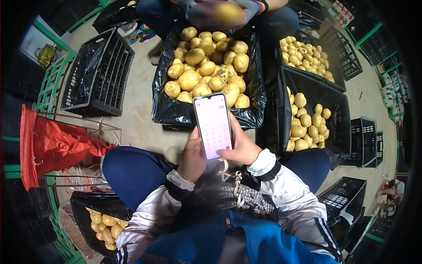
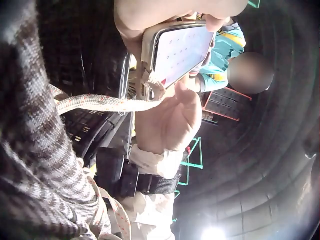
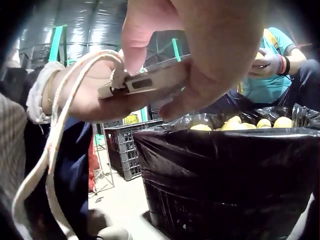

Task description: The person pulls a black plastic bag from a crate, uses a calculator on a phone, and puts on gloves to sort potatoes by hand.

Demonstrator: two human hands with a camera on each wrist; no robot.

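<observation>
A smartphone (image 1: 212, 123) lies between both hands, its lit screen showing a calculator keypad with a number near the top. My left hand (image 1: 192, 156) grips the phone's left side and lower part. On the opposite edge, my right hand (image 1: 242, 145) holds it too, the thumb lying over the bottom of the screen beside a red key. A pale cord (image 3: 60, 115) is tied to the phone's bottom end and hangs down in the right wrist view. Just beyond the phone stands a crate of potatoes (image 1: 206, 66) lined with black plastic.
Across the crate, another person's gloved hands (image 1: 220, 13) hold a potato. More lined crates with potatoes (image 1: 307, 123) stand at the right and lower left. A black crate (image 1: 99, 72) stands at the left, near a red bag (image 1: 57, 145) on a wire frame.
</observation>
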